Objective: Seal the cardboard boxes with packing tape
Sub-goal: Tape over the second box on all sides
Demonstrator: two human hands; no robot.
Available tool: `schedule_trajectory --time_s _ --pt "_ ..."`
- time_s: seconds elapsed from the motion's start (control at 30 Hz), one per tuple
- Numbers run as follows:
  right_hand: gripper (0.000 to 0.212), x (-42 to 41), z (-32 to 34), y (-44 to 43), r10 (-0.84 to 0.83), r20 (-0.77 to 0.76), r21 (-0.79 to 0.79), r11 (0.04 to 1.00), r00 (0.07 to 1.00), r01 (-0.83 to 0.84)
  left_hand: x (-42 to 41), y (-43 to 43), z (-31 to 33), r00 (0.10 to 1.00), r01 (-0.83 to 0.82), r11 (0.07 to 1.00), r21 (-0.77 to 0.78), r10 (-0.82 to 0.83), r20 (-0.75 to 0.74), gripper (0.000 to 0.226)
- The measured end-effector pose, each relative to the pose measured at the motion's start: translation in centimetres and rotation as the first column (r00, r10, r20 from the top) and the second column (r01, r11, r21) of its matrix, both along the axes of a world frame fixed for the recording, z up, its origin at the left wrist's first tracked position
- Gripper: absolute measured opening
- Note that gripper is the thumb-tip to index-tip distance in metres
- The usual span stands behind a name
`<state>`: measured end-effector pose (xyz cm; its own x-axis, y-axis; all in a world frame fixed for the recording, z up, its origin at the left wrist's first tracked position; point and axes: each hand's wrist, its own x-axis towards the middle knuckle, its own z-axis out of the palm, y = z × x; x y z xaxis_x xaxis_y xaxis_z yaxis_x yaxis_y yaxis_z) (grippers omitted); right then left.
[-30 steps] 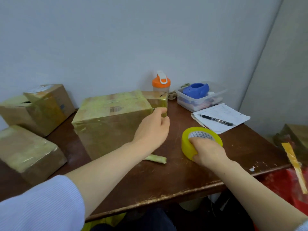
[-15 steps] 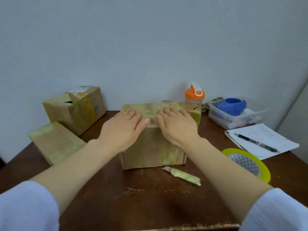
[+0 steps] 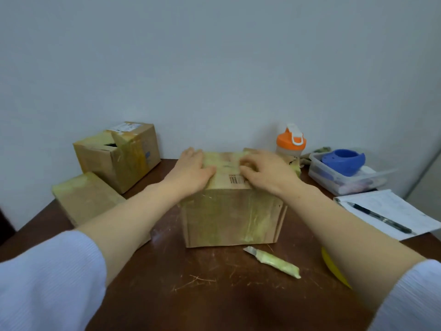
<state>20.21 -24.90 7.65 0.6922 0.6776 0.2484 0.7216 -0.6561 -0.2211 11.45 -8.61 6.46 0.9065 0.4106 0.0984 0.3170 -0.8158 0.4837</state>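
A cardboard box [image 3: 232, 217] wrapped in yellowish tape stands in the middle of the dark wooden table [image 3: 214, 295]. My left hand [image 3: 191, 172] lies flat on the left part of its top. My right hand [image 3: 267, 172] rests on the right part of the top, with its fingers somewhat bent against the taped surface. The yellow tape roll [image 3: 333, 268] lies on the table at the right, mostly hidden behind my right forearm. A crumpled strip of tape [image 3: 273, 261] lies in front of the box.
Two more boxes sit at the left: one with a torn open top [image 3: 119, 158] at the back, a taped flat one [image 3: 83, 199] nearer. At the right are an orange-lidded bottle [image 3: 290, 144], a plastic tub [image 3: 343, 180] holding a blue object, and a pen [image 3: 379, 217] on paper.
My right hand let go of the tape roll and both hands came onto the box top. Since half a second ago they have slid further apart toward the far edge.
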Motion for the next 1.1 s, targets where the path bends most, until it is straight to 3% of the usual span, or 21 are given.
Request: schedule_trajectory --time_s 0.03,0.1,0.13,0.17,0.2,0.27,0.33,0.37,0.43,0.6,0.63,0.67,0.7,0.73,0.83,0.9,1.0,1.1 --pt "0.053 0.2 0.3 -0.4 -0.112 -0.029 0.02 0.993 0.993 0.113 -0.3 0.0 0.0 0.996 -0.086 0.975 -0.205 0.09 0.009 0.068" --pt "0.056 0.3 0.6 -1.2 -0.19 -0.295 0.059 0.975 0.936 0.216 -1.1 -0.1 0.0 0.985 -0.134 0.81 -0.57 0.172 0.013 0.062" --pt "0.044 0.4 0.8 -1.5 -0.128 -0.452 0.159 0.962 0.883 0.221 -1.3 0.0 0.0 0.976 -0.127 0.761 -0.636 0.21 0.056 0.047" --pt "0.032 0.3 0.9 -1.8 -0.065 -0.527 0.268 0.934 0.847 0.238 -1.7 0.0 0.2 0.966 -0.088 0.745 -0.662 0.227 0.127 0.047" --pt "0.031 0.2 1.0 -2.1 -0.018 -0.531 0.359 0.901 0.847 0.244 -2.1 0.3 0.1 0.957 -0.036 0.743 -0.668 0.219 0.192 0.068" --pt "0.059 -0.3 0.6 -2.8 -0.027 -0.464 0.456 0.85 0.886 0.265 -3.3 0.9 -0.3 0.939 0.018 0.779 -0.626 0.202 0.278 0.115" --pt "0.106 -1.0 -0.5 -3.2 -0.025 -0.412 0.506 0.825 0.911 0.252 -5.0 0.6 -0.9 0.926 0.043 0.872 -0.488 0.149 0.348 0.129" --pt "0.119 -1.7 -1.3 -3.4 0.006 -0.391 0.529 0.82 0.92 0.22 -5.8 0.3 -1.6 0.924 0.032 0.912 -0.409 0.129 0.36 0.129" --pt "0.119 -3.1 -3.1 -3.7 0.045 -0.337 0.515 0.845 0.94 0.145 -7.1 -0.5 -3.3 0.923 -0.003 0.941 -0.337 0.133 0.362 0.114" --pt "0.073 -4.3 -5.5 -4.9 0.01 -0.391 0.328 0.936 0.92 0.129 -9.7 -1.2 -5.9 0.899 0.052 0.94 -0.338 0.103 0.425 0.043" --pt "0.066 -4.5 -5.4 -5.0 -0.065 -0.307 0.274 0.949 0.95 0.153 -9.8 -1.0 -5.7 0.874 0.038 0.942 -0.333 0.13 0.468 0.033" --pt "0.065 -5.2 -5.0 -4.7 -0.112 -0.127 0.254 0.957 0.985 0.142 -9.5 -0.7 -5.1 0.843 -0.002 0.947 -0.322 0.175 0.509 0.031" --pt "0.066 -6.0 -4.6 -4.1 -0.082 0.081 0.268 0.962 0.993 0.058 -9.0 -0.3 -4.3 0.819 -0.049 0.954 -0.294 0.207 0.535 0.033" --pt "0.065 -6.9 -4.3 -3.1 0.012 0.197 0.267 0.962 0.98 -0.065 -8.2 0.2 -3.5 0.812 -0.073 0.964 -0.257 0.207 0.546 0.034" --pt "0.06 -9.9 -4.2 0.4 0.296 0.171 0.127 0.939 0.94 -0.319 -4.4 1.5 -0.9 0.905 0.007 0.987 -0.161 0.062 0.42 0.034" --pt "0.05 -10.6 -5.2 1.8 0.281 0.266 0.088 0.945 0.922 -0.314 -1.5 1.4 -0.4 0.984 0.091 0.995 -0.036 -0.084 0.158 0.036" --pt "0.035 -10.3 -6.2 2.3 0.217 0.377 0.256 0.91 0.9 -0.327 1.4 1.1 -1.9 0.966 0.141 0.96 0.244 -0.08 -0.245 0.061" --pt "0.034 -9.7 -6.9 2.5 0.193 0.417 0.326 0.881 0.888 -0.344 3.0 1.8 -2.5 0.933 0.159 0.931 0.329 -0.033 -0.359 0.071"
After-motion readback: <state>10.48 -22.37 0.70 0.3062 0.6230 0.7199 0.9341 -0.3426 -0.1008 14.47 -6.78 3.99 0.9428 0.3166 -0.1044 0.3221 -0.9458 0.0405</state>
